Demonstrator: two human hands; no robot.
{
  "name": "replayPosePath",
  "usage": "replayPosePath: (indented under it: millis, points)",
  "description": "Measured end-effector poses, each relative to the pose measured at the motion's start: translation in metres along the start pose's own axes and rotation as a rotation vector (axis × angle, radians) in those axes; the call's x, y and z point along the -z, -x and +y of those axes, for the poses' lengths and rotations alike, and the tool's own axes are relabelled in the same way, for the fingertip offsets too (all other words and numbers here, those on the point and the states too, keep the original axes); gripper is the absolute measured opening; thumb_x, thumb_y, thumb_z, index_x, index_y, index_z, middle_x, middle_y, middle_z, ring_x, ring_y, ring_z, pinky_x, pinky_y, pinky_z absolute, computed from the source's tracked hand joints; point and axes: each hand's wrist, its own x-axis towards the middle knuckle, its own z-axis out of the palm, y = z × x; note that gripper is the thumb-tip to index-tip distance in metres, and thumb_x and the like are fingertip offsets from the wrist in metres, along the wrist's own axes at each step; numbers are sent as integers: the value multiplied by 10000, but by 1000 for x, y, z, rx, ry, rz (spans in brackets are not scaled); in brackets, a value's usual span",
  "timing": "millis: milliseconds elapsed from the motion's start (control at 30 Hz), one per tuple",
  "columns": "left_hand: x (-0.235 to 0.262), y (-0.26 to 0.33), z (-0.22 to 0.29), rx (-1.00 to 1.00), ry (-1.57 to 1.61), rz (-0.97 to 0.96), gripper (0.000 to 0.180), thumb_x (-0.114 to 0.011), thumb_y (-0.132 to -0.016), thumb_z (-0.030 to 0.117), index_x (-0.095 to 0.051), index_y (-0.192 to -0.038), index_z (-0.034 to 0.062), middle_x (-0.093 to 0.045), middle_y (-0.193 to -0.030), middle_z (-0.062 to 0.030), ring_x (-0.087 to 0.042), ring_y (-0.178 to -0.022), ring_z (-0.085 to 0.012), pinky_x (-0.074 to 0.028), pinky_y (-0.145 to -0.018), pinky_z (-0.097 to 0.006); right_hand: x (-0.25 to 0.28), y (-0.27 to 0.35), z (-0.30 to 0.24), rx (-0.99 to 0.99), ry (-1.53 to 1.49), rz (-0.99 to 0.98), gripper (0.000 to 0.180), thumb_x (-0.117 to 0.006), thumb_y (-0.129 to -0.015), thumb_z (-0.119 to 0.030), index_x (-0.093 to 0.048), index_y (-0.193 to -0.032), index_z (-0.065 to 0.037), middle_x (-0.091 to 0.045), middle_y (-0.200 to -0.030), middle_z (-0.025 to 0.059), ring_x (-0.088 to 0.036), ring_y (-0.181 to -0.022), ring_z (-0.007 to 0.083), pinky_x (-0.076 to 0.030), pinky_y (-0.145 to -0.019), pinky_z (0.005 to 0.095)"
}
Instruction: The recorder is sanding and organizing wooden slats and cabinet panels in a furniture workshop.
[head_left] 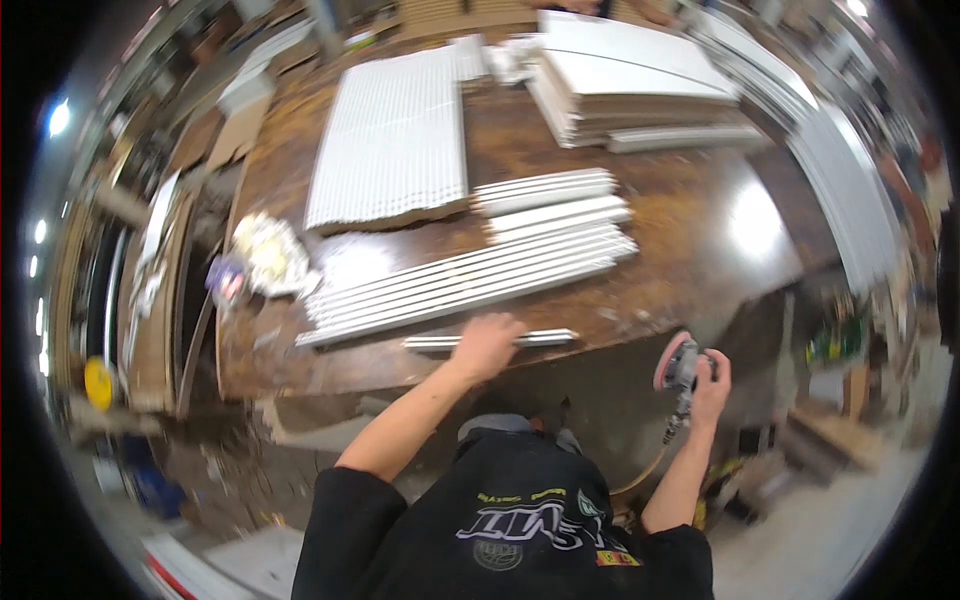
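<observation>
Right now my left hand (pixel 487 345) lies flat on a thin white strip (pixel 545 338) at the near edge of the brown counter (pixel 690 250), its grip seemingly loose, though blur hides the fingers. Beside that edge, my right hand (pixel 712 385) keeps a closed grip around a sander (pixel 680 368) with a pink disc.

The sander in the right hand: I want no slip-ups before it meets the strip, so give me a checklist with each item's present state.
1. Right hand grips the sander: ok.
2. Sander's pink pad is off the wood, held beside the table: ok.
3. Left hand rests on the single white strip near the front edge: ok.
4. Strip lies flat, apart from the row of white strips: ok.
5. Sander running or stopped: cannot tell.
6. Hose below the sander free of the table: cannot tell.
</observation>
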Motion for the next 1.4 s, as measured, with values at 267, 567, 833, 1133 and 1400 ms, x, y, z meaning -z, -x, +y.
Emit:
replayPosePath:
  millis: [267, 567, 833, 1133, 1400]
  points:
    - [-8, 31, -10, 33, -87, 123, 285, -737, -867, 220, -614, -1118, 166, -644, -1048, -35, -633, -1039, -235, -430, -898, -417, -117, -97, -45, 118, 430, -147, 557, -724, -948, -386, -606, -1314, 17, -651, -1250, 190, -607, -1167, 305, -451, -1041, 388]
    - [42, 78, -56, 294, 126, -51, 370, -639, -953, 476, -658, -1051, 120, -718, -937, -98, -704, -922, -314, -511, -857, -441, -137, -173, 13, 125, 561, -227, 822, -685, -958, -457, -404, -1515, 79, -474, -1523, 281, -485, -1393, 394, -376, -1162, 429]
    - [85, 75, -59, 292, 90, -203, 451, -634, -947, 528, -766, -935, 96, -753, -871, -134, -742, -847, -327, -578, -748, -445, -156, -181, 7, 74, 688, -153, 865, -723, -926, -395, -345, -1547, 74, -417, -1554, 306, -421, -1437, 426, -350, -1192, 449]
    - [97, 75, -63, 355, 98, -171, 453, -614, -960, 532, -757, -982, 102, -753, -891, -121, -740, -863, -330, -582, -760, -451, -181, -142, -43, 207, 962, -96, 820, -736, -900, -358, -385, -1568, -38, -408, -1562, 290, -361, -1471, 429, -307, -1216, 492]
    - [109, 40, -45, 336, 51, -223, 404, -633, -934, 550, -771, -1002, 176, -747, -880, -120, -735, -871, -320, -569, -812, -460, -263, -25, -133, 285, 350, -890, 585, -741, -913, -173, -541, -1430, 15, -664, -1294, 132, -640, -1155, 208, -517, -990, 347]
